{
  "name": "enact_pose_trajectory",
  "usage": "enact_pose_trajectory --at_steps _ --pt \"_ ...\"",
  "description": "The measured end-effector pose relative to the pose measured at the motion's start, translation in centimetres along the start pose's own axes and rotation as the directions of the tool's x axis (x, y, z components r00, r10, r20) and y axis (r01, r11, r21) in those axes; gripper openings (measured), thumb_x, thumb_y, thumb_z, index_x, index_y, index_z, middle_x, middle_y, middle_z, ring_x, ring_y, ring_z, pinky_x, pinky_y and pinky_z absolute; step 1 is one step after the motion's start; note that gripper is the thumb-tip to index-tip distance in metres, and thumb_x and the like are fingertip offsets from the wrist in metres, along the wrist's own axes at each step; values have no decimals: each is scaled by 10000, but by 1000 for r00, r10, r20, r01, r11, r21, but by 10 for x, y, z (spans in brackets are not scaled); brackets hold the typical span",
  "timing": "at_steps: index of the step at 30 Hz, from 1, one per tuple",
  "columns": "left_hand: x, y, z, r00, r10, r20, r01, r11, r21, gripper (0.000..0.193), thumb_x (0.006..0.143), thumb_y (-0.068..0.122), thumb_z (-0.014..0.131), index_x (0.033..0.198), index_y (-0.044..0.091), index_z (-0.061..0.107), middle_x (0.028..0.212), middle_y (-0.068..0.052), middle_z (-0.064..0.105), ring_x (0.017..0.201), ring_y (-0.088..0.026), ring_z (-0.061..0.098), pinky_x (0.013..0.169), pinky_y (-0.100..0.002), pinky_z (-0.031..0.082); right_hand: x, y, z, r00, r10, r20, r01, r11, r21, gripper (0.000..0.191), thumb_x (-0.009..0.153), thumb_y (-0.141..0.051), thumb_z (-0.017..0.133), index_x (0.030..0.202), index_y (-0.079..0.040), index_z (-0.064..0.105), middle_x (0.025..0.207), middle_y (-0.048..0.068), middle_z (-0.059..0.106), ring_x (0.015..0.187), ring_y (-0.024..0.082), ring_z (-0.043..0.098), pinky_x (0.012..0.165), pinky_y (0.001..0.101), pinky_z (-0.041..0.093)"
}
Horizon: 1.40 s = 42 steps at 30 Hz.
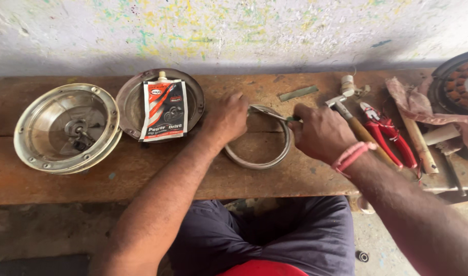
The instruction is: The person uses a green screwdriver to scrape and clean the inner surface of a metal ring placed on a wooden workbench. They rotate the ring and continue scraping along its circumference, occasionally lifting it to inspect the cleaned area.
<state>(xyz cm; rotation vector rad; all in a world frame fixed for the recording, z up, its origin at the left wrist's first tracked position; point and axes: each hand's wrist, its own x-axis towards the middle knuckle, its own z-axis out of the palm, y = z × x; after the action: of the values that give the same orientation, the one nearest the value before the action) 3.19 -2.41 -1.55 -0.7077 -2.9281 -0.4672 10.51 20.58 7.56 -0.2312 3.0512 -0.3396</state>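
The left hand (226,120) presses closed fingers on the metal ring (258,137) lying mid-tabletop, near the back edge, while the right hand (321,134) grips a thin tool (270,113) — seemingly scraping the ring's rim. Continuing likely calls for turning the ring — steadily.

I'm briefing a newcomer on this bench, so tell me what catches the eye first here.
At centre, the left hand steadies a metal ring on the wooden bench while the right hand holds a thin tool against its rim. Left of them, a red, white and black pouch lies in a round metal cover; red-handled pliers lie right.
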Motion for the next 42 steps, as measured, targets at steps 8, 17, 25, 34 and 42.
enact_pose_trajectory --at_steps 8,17,25,34,42 --pt "9 4 -17 995 102 4 -102 993 62 98 980 93 627 1053 53 678 1045 -111 682 966 -243 654 890 -449 569 -44 -9 3 936 -149 -319 150 988 -20 249 902 -216 640 1084 -48 665 846 201 691 738 407 693 638 519 552" --pt "-26 9 -7 974 -136 -184 147 988 50 264 821 17 629 1066 -78 655 1127 -264 638 1055 -360 607 959 -479 502 -55 -15 6 958 -128 -258 91 984 -152 158 965 -203 597 1069 -149 702 738 167 673 600 381 674 511 513 530" --pt "-22 5 -1 987 -72 -141 70 997 -19 233 847 -57 586 1068 -89 655 1087 -248 644 1035 -333 626 997 -474 498 -21 -35 2 960 -234 -151 207 962 -176 173 1015 -204 568 1040 -124 719 721 136 669 527 289 666 435 432 523" --pt "-24 8 -6 984 -37 -177 48 997 61 240 774 -15 632 1001 -91 650 1088 -260 632 1071 -361 609 957 -485 498 -27 -13 2 920 -273 -282 255 962 -101 193 1013 -141 586 1114 -133 750 828 146 717 572 293 681 448 427 525" --pt "-26 8 -7 974 -59 -220 64 998 16 209 775 -22 637 977 -72 650 1073 -241 622 1065 -372 600 971 -487 492 -10 2 -11 953 -215 -211 244 962 120 175 941 -190 668 1069 -127 768 686 168 721 553 311 696 537 445 560"
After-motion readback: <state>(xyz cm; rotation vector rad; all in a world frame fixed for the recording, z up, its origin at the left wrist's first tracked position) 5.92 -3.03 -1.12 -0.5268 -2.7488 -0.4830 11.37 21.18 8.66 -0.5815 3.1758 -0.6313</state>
